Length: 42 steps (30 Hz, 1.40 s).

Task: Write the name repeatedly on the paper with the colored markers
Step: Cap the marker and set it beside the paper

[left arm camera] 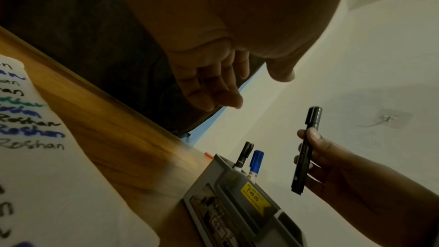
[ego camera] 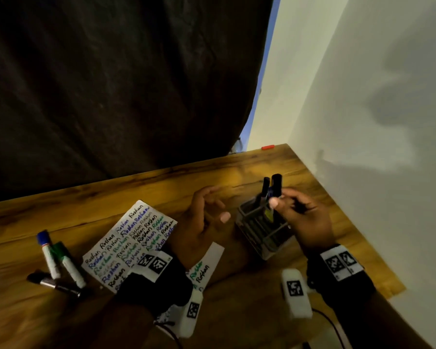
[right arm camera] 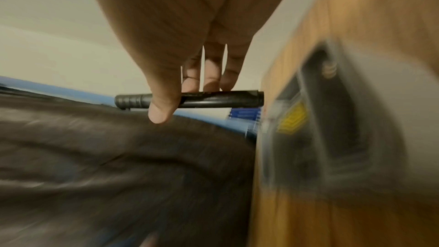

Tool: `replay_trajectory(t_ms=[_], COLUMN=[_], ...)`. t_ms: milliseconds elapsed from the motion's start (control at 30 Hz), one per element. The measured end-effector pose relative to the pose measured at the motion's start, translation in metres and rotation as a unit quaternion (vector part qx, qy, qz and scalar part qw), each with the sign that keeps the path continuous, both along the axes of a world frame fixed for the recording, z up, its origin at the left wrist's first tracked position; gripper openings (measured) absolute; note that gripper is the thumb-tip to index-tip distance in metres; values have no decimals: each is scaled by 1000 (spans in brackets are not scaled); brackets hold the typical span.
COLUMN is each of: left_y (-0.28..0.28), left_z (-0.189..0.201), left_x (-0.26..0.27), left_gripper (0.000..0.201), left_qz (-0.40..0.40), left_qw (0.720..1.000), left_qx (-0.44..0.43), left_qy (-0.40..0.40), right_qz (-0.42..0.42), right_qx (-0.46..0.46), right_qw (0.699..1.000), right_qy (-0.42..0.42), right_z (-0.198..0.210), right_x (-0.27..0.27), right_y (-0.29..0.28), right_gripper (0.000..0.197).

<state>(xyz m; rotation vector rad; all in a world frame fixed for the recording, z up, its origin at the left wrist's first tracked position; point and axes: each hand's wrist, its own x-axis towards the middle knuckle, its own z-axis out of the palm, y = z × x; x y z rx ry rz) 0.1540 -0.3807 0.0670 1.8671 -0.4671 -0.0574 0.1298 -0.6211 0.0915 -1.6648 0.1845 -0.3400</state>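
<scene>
My right hand (ego camera: 300, 212) pinches a capped black marker (left arm camera: 306, 149) upright just above the grey pen holder (ego camera: 262, 227); thumb and fingers wrap its barrel (right arm camera: 213, 99). Inside the holder stand another black marker (left arm camera: 243, 155) and a blue-capped marker (left arm camera: 256, 159). My left hand (ego camera: 204, 220) hovers open beside the holder, above the right end of the white paper (ego camera: 126, 245), which carries several rows of the name in black, blue and green ink. The left hand (left arm camera: 213, 85) holds nothing.
A blue-capped marker (ego camera: 47, 250), a green-capped marker (ego camera: 67, 263) and a dark marker (ego camera: 53, 283) lie left of the paper on the wooden table (ego camera: 86, 197). A dark cloth (ego camera: 111, 84) hangs behind, a white wall (ego camera: 363, 122) at right. A small red piece (ego camera: 267, 147) sits at the far edge.
</scene>
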Motion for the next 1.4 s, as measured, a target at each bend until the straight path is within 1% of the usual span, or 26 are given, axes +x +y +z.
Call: replay_trajectory(t_ms=[67, 133, 200, 300, 400, 467, 567, 667, 700, 767, 867, 933, 1000, 1067, 1133, 1200, 1233, 1267, 1300, 1333, 1367, 1400], left_y=[0, -1, -1, -2, 0, 1, 3, 4, 5, 5, 8, 13, 22, 29, 47, 75, 90, 106, 119, 131, 146, 157], left_z=[-4, -6, -8, -12, -18, -21, -23, -24, -24, -24, -23, -23, -23, -22, -24, -29, -33, -37, -38, -40, -42, -38], left_x=[1, 1, 1, 0, 1, 3, 4, 4, 4, 4, 2, 1, 0, -1, -5, -9, -11, -14, -17, -20, -25, -29], left_gripper=[53, 51, 50, 50, 51, 54, 53, 47, 45, 44, 45, 43, 43, 44, 43, 39, 37, 38, 41, 44, 46, 47], left_qz=[-1, -2, 2, 3, 0, -2, 3, 6, 6, 11, 21, 25, 30, 33, 53, 89, 102, 111, 124, 143, 169, 201], left_qw=[1000, 1000, 1000, 1000, 1000, 999, 999, 998, 998, 998, 996, 995, 994, 992, 990, 987, 986, 984, 982, 979, 974, 968], left_qx=[8, 10, 16, 18, 22, 29, 35, 46, 49, 59, 84, 92, 101, 115, 127, 128, 128, 131, 134, 141, 144, 141], left_qy=[2, 5, 4, 12, 21, 24, 30, 33, 32, 28, 25, 24, 24, 27, 34, 41, 45, 50, 49, 44, 44, 51], right_qz=[-58, -78, -82, -77, -81, -76, -83, -82, -81, -80, -73, -77, -82, -83, -59, 0, 34, 71, 111, 153, 201, 254], right_qx=[-5, -28, -34, -23, -17, -29, -93, -152, -164, -185, -185, -192, -250, -327, -375, -411, -413, -394, -361, -353, -376, -409], right_qw=[998, 996, 996, 997, 996, 996, 990, 981, 979, 976, 977, 975, 963, 941, 923, 908, 906, 913, 923, 922, 903, 875], right_qy=[-27, -27, -16, 11, 32, 41, 66, 85, 87, 87, 71, 79, 54, -5, -59, -82, -84, -83, -67, -46, -41, -45], right_z=[-5, -14, -27, -46, -56, -59, -65, -69, -69, -67, -62, -56, -50, -38, -21, -6, -2, -3, -8, -14, -21, -30], right_x=[6, 12, 16, 21, 25, 26, 28, 29, 29, 27, 26, 25, 26, 24, 23, 23, 24, 25, 27, 28, 29, 29], right_y=[-20, -34, -43, -47, -45, -43, -43, -45, -46, -45, -43, -43, -40, -36, -15, 19, 40, 61, 80, 98, 119, 136], right_gripper=[18, 19, 20, 14, 15, 17, 20, 15, 17, 25, 34, 37, 41, 44, 41, 33, 29, 25, 22, 21, 22, 29])
